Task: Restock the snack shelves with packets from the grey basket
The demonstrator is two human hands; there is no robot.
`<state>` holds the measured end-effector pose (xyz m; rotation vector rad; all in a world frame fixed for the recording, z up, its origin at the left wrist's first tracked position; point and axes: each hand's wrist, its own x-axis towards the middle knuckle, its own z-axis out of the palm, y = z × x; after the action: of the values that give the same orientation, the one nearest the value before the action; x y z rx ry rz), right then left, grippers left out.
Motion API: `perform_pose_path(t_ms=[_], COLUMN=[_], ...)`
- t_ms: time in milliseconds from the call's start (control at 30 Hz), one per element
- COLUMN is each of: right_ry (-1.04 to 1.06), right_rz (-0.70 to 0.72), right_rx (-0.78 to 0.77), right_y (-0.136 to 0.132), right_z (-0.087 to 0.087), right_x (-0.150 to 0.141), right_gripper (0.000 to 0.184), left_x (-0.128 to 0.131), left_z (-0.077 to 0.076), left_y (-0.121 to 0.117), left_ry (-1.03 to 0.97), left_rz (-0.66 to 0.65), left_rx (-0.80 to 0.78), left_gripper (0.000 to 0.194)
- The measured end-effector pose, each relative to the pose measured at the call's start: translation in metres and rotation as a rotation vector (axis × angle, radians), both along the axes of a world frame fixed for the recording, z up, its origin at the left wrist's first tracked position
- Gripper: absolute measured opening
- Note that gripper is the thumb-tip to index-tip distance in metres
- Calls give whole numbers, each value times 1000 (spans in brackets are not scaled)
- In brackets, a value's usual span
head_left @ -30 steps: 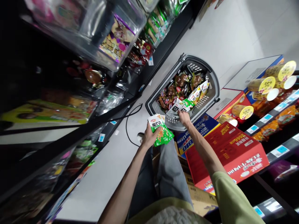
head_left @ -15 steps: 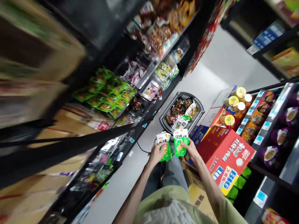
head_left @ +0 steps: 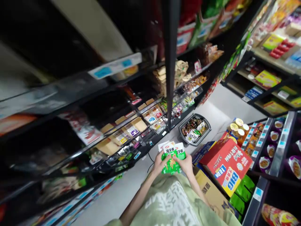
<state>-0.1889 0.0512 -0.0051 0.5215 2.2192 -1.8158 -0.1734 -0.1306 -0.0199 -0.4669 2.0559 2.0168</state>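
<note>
Several green-and-white snack packets [head_left: 169, 148] are bunched together in front of my shirt. My left hand [head_left: 160, 163] is closed on their left side, its thumb over the front. From the right, my right hand [head_left: 185, 162] grips the same bunch, thumb pressed on the front packet. Part of the packets is hidden behind my fingers and behind one another. On the floor beyond my hands stands a dark grey basket [head_left: 208, 133], holding dark snack packs and some white-and-green packets.
Shelves with boxed and bagged snacks [head_left: 122, 136] run along the left, with a black upright post [head_left: 170, 62]. On the right are a red carton [head_left: 227, 161], a brown carton [head_left: 209, 188] and shelves of cup noodles [head_left: 270, 150]. Pale floor [head_left: 117, 194] lies between.
My hands have come together, joining the two separate packet groups into one bunch. The view has shifted, showing more of the left shelves; the basket appears farther off.
</note>
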Motion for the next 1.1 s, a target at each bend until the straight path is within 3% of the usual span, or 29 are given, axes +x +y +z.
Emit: perform_pose_path(t_ms=[100,200,300,400,533,667,800,867,967,1033,1100], right_ry=[19,-81,-136,-116,85,234,307,481,1012,1335,1441], right_rz=[142,145,171,256,262,302,352,324,351,554,916], right_rx=[-134,-347,-418,-390,-210,-130,-62,11,123,145,181], right_y=[-27,-39,-43,-52,-81,-118,-145,-150,-149,-147,-147], right_z=[10,13,18,26,38,46,51,53,60,67,73], right_x=[25,39,38,28,19,27,43,49,56,61,66], right_gripper=[39,42,49,50,48,49,47,40,17,6,28], left_x=[42,70,88,103,124,139,148,151,153,151,148], left_z=[-1,-10,-12,-10,-12,-18,-15,-11,-3,-1,-2], left_y=[-16,-31,-47,-62,-78,-89,-98,-103,-109,-111,-110], left_ry=[29,5,102,192,228,292,234,218,288,346,359], left_rz=[108,292,475,617,732,896,978,1008,967,936,953], left_rx=[6,-12,-52,-53,-21,-26,-10,-34,-84,-52,72], left_gripper=[68,73,83,86,77,83,75,68,41,30,32])
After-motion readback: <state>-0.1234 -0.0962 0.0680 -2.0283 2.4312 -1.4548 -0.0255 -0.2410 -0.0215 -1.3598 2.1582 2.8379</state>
